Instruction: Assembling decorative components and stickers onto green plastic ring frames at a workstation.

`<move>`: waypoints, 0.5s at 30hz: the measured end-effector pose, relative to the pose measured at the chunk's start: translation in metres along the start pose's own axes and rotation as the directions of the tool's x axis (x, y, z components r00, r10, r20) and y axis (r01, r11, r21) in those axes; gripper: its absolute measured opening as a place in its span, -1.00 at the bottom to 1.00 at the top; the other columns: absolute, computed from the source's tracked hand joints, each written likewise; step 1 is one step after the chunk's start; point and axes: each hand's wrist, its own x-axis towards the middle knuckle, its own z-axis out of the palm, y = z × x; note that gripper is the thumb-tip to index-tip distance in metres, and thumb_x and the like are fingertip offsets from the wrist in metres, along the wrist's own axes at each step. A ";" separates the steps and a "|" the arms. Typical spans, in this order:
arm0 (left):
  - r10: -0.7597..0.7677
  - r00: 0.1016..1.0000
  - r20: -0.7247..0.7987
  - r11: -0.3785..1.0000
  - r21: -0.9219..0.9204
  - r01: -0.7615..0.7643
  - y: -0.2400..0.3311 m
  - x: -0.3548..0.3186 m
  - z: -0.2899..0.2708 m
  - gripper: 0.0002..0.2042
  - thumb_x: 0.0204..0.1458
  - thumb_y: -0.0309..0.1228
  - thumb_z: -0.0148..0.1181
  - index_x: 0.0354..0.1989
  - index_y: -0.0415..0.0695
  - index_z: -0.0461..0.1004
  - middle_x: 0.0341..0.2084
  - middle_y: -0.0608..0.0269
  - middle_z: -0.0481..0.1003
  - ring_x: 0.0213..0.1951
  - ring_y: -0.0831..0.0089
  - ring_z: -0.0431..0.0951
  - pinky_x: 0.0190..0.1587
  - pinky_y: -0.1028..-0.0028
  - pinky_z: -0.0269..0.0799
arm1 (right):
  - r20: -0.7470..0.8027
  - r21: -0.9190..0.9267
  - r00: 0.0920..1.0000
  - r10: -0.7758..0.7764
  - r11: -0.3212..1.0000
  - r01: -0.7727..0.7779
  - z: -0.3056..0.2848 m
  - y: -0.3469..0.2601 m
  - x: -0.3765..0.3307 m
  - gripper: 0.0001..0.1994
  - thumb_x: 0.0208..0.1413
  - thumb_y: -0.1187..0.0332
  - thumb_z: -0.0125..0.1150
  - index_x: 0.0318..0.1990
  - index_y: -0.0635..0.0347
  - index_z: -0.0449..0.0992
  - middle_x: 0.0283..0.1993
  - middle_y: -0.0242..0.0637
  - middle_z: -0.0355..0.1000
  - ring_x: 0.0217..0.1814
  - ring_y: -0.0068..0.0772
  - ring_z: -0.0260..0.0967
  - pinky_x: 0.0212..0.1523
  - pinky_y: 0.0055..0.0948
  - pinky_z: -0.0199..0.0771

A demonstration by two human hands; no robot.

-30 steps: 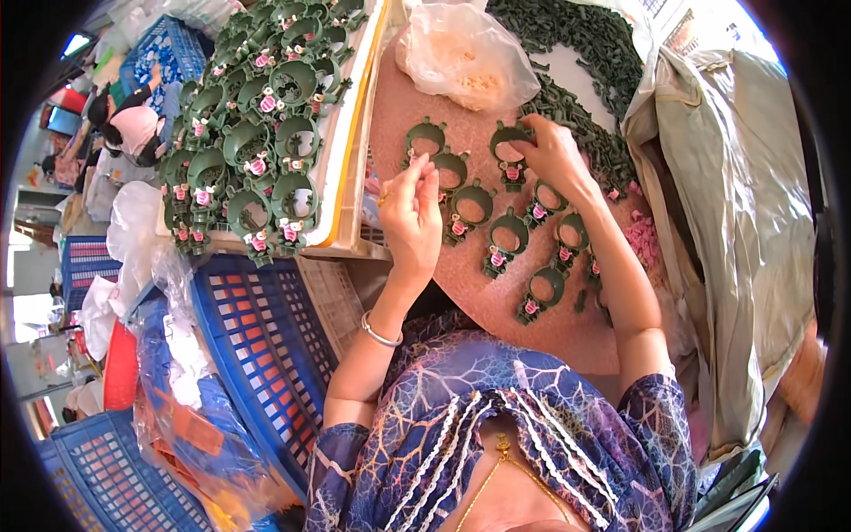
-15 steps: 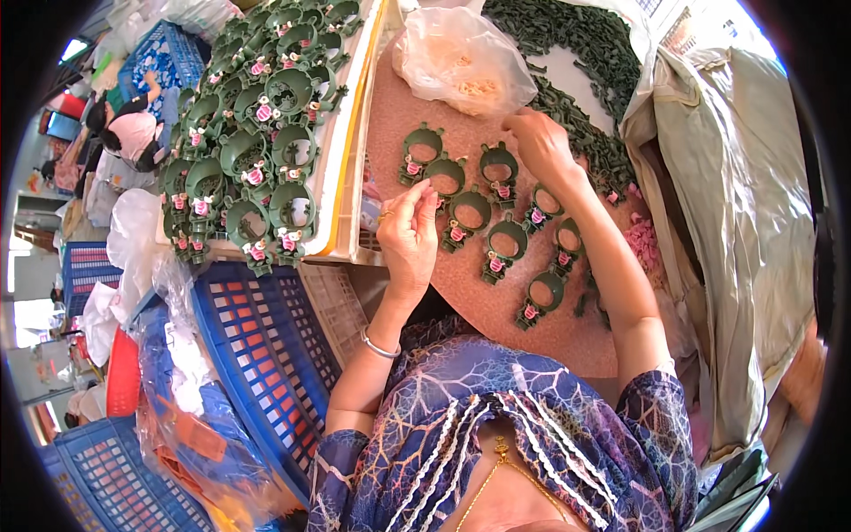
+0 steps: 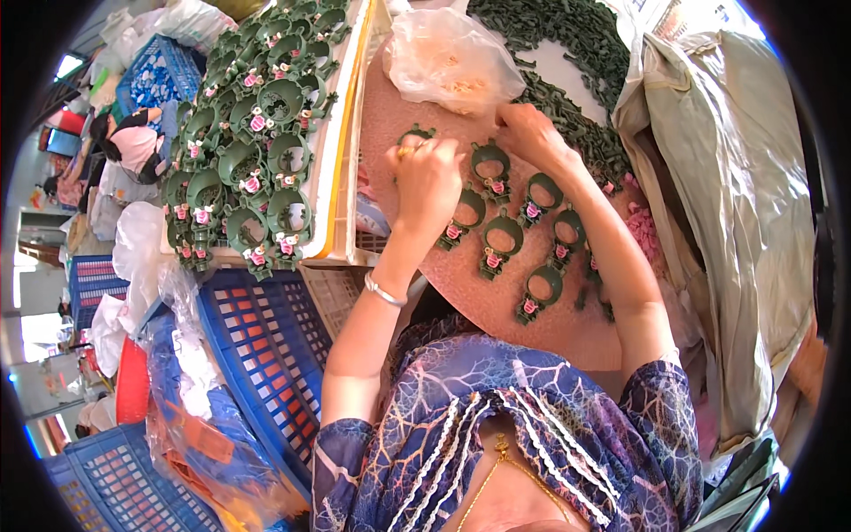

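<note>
A seated worker's left hand (image 3: 427, 182) pinches a small green plastic ring (image 3: 413, 138) at twelve o'clock on the brown board (image 3: 567, 332); the right hand (image 3: 529, 133) grips another. Light, stiff pieces, probably best held by their rims.

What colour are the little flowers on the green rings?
Pink, on the green rings; the head view shows them.
</note>
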 end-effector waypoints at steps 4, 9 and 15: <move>-0.070 0.945 0.319 0.977 0.212 0.001 0.006 0.028 0.024 -0.86 -0.16 -0.48 0.20 -0.38 -0.16 0.52 -0.46 0.06 0.60 -0.18 0.10 0.53 -0.05 0.13 0.14 | -0.117 -0.019 0.989 0.093 0.995 -0.096 -0.030 -0.021 -0.016 -0.90 -0.02 0.51 0.14 -0.31 0.28 0.45 -0.38 0.03 0.48 -0.28 0.15 0.45 -0.30 -0.11 0.44; -0.141 0.880 0.454 0.950 0.313 -0.010 0.011 0.039 0.047 -0.66 -0.07 -0.44 0.16 -0.07 -0.23 0.41 -0.32 0.01 0.62 -0.10 0.09 0.54 0.01 0.05 0.08 | -0.008 0.283 0.961 0.275 0.923 -0.262 -0.075 -0.035 -0.064 -0.80 0.08 0.46 0.23 -0.12 0.24 0.57 -0.47 -0.23 0.46 -0.43 -0.45 0.40 -0.34 -0.44 0.42; -0.173 0.882 0.439 0.925 0.379 -0.007 0.010 0.045 0.056 -0.74 -0.02 -0.48 0.06 -0.11 -0.14 0.39 -0.39 -0.04 0.61 -0.08 0.02 0.54 -0.01 0.05 0.11 | 0.034 0.366 0.940 0.338 0.871 -0.327 -0.088 -0.039 -0.124 -0.79 0.10 0.47 0.21 -0.11 0.27 0.60 -0.39 -0.32 0.54 -0.38 -0.62 0.42 -0.28 -0.54 0.43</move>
